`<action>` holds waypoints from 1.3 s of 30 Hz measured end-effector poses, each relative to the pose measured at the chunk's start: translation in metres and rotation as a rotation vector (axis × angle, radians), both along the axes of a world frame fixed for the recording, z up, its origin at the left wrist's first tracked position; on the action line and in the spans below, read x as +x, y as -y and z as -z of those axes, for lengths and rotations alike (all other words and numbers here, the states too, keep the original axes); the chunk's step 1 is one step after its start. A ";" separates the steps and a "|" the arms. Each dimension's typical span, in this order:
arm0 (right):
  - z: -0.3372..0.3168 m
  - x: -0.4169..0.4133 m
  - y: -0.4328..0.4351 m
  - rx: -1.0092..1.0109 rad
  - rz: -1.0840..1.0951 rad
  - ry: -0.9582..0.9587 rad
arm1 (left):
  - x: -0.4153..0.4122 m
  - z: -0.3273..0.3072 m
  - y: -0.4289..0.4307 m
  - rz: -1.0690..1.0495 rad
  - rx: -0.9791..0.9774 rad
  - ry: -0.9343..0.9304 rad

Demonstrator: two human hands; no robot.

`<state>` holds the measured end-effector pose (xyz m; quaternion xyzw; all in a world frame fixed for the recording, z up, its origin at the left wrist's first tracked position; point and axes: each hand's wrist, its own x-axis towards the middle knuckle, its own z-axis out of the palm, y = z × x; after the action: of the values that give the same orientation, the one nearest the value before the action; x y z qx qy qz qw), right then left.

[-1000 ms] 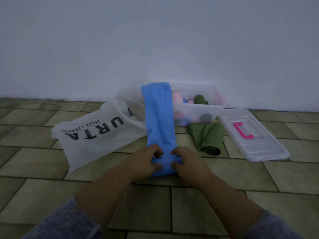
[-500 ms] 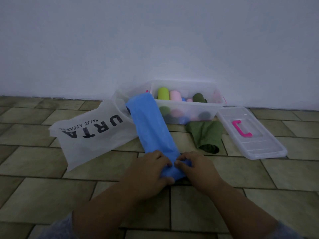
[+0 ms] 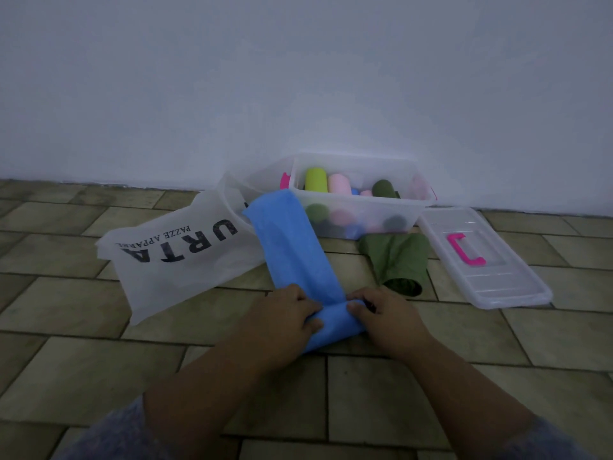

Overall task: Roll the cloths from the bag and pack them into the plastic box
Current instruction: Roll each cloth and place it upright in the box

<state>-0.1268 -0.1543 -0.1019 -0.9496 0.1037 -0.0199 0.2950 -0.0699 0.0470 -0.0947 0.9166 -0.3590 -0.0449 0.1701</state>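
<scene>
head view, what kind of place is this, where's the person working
Probably a home floor, indoors. The person works low on a tiled floor against a plain white wall, with a plastic box of rolled cloths and a shopping bag.

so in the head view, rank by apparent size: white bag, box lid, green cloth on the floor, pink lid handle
1. white bag
2. box lid, nearly as large; the bag is crumpled, so this is unsure
3. green cloth
4. pink lid handle

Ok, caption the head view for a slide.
Both hands, left and right, roll a blue cloth on the tiled floor before the plastic box.
</scene>
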 end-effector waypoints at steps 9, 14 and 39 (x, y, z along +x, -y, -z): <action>-0.007 0.005 -0.005 0.057 -0.059 0.128 | -0.005 0.006 -0.001 -0.074 -0.083 -0.078; -0.004 0.007 -0.003 0.081 -0.082 0.087 | -0.004 0.008 -0.005 -0.096 0.009 0.189; 0.000 0.014 -0.002 0.078 -0.044 0.057 | 0.011 -0.002 0.004 -0.079 0.006 -0.080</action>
<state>-0.1132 -0.1522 -0.1015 -0.9386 0.0749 -0.0364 0.3349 -0.0593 0.0428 -0.0929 0.9280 -0.3153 -0.0757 0.1833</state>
